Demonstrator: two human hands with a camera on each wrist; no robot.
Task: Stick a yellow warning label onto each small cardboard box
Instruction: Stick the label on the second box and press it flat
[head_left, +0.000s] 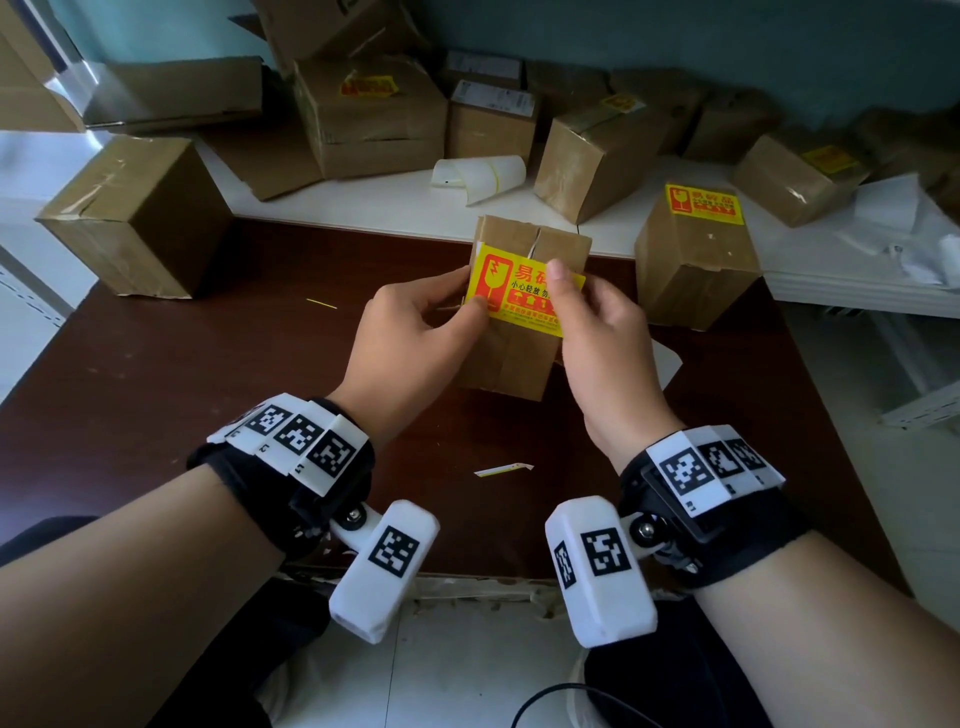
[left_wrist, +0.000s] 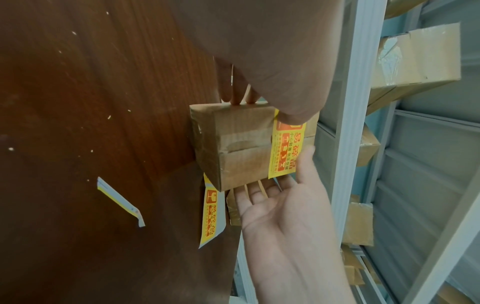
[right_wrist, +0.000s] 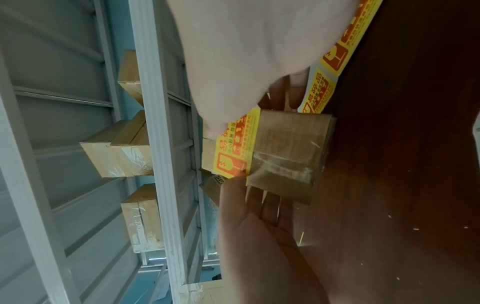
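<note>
left hand (head_left: 410, 332): thumb and fingers pinch the left edge of the yellow label (head_left: 522, 293) | small box (head_left: 511, 358): stands on the brown table (head_left: 156, 395) between both hands, the label lies on its top | right hand (head_left: 602, 332): thumb presses the label, fingers curl at its right edge | labelled box (head_left: 696, 260): just right of the right hand

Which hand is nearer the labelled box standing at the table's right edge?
Right. The right hand is beside that labelled box; the left hand is across the held box.
</note>
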